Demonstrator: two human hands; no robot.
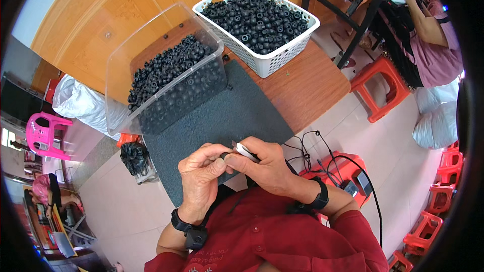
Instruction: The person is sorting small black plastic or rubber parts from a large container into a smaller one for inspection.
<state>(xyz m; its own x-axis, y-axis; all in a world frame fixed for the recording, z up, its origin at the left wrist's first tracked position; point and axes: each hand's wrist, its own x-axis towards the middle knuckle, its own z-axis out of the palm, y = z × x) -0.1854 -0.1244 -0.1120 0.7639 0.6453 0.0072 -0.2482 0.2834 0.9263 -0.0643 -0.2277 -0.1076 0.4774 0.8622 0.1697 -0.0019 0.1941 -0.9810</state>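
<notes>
My left hand (201, 171) pinches a small black ring-like part (224, 155) between thumb and fingertips. Closed around a slim white-handled tool with a short tip (246, 151), my right hand (267, 163) presses its thumb close to that part. The tool looks like a small knife, though fingers cover much of it. Both hands meet above the near edge of a dark textured mat (222, 111). Beyond them, a clear plastic bin (166, 105) holds many round black parts (174, 70). A white perforated basket (272, 63) beside it is heaped with similar black parts (257, 22).
A brown wooden tabletop (312, 88) lies under the mat and basket. To the right are a red stool (380, 83), cables, and a red stool with a black device (348, 186). A black bag (134, 156) hangs at left. A person (433, 45) sits at upper right.
</notes>
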